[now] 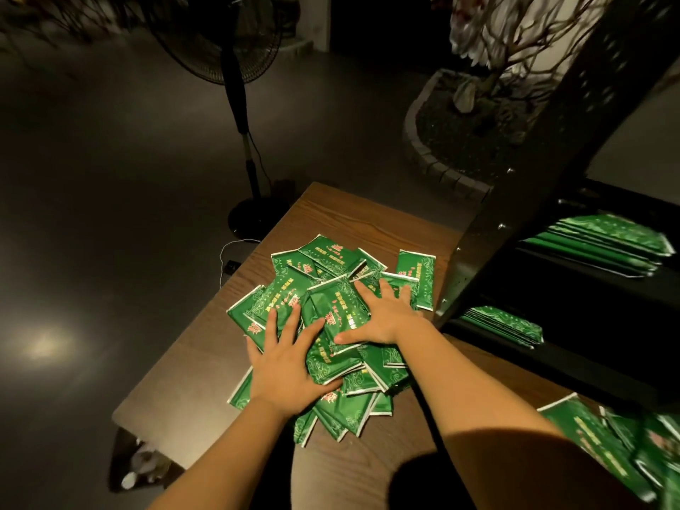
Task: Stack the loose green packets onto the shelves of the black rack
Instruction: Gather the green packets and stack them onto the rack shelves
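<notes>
Shelves of the black rack [522,200] at the right already carry green packets: an upper stack [603,244] lies flat and fairly even on one shelf, a lower stack [507,323] sits on the shelf beneath, and more packets [607,447] show blurred at the bottom right edge, though which level they rest on cannot be told. The rack's slanted side panel rises between the shelves and the loose packets [331,274], which lie in a messy overlapping pile on the wooden counter [353,219], just beside the rack's foot. Both hands rest on top of that pile. The left hand [285,366] lies flat with fingers spread, its grip released, the thumb reaching toward a packet in the middle. The right hand [384,318] also lies palm down with straight spread fingers, grip released, pressing on the upper packets; the two thumbs point toward each other across one raised packet. Beyond the counter's far left corner stands a black pedestal fan [235,86] on a round base, with a thin white cable [224,252] trailing on the dark floor near it. Farther back to the right, a curved stone-edged planter [438,167] holds bare branches. Under the counter's near left corner some pale clutter is too dim to identify.
</notes>
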The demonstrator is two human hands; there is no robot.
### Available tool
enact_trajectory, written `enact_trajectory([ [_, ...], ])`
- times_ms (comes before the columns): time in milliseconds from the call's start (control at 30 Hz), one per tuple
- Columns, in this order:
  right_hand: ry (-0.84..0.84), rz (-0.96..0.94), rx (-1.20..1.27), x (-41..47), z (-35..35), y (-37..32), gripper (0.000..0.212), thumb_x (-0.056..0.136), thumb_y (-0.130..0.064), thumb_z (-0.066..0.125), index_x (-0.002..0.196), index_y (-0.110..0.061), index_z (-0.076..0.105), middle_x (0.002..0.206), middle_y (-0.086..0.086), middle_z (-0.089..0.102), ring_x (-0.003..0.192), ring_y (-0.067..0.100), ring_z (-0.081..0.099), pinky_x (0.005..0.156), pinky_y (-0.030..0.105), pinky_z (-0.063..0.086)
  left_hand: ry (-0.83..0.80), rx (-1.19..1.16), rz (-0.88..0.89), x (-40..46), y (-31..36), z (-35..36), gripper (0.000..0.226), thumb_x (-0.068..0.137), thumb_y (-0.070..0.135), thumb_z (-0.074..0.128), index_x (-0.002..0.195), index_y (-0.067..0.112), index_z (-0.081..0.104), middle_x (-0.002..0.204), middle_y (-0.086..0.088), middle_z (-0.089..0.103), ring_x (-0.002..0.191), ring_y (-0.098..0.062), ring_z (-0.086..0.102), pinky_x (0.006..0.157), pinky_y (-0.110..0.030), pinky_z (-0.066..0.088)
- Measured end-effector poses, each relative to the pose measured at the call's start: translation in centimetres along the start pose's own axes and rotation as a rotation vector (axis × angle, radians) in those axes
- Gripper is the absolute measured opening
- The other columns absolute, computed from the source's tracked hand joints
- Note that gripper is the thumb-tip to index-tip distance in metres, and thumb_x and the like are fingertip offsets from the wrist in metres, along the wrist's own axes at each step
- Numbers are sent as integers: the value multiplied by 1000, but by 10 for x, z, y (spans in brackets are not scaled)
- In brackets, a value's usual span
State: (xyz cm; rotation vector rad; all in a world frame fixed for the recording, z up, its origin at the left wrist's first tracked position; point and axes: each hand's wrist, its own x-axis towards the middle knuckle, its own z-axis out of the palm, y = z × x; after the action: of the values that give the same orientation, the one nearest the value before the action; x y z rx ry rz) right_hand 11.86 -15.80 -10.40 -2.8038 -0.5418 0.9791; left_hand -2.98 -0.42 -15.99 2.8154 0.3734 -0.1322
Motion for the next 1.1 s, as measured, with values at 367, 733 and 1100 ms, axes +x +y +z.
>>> enact_trajectory([
  [367, 50, -78, -19, -42, 28, 5, 122, 59, -89, 59, 154, -44, -4, 164, -5, -10, 148, 38, -14, 111, 71, 12, 24, -36, 15, -40, 6, 6, 104, 56, 98, 38, 148, 54, 19, 165, 9, -10, 151, -29, -18, 110, -75, 11],
  [733, 216, -136, 68, -49, 43, 17, 130, 55, -90, 60, 152, -43, -13, 163, -1, -17, 150, 34, -5, 111, 69, 14, 64, -57, 13, -51, 11, 7, 115, 45, 107, 15, 148, 56, 18, 165, 10, -8, 150, -27, -18, 111, -73, 11],
  [1100, 406, -47, 126, -6, 18, 30, 83, 80, -88, 21, 152, -47, 18, 165, 0, -5, 148, 42, -9, 114, 65, -2, 72, -21, 2, -51, 13, 8, 101, 57, 92, 49, 146, 59, 13, 165, 14, -6, 151, -24, -16, 114, -71, 11],
])
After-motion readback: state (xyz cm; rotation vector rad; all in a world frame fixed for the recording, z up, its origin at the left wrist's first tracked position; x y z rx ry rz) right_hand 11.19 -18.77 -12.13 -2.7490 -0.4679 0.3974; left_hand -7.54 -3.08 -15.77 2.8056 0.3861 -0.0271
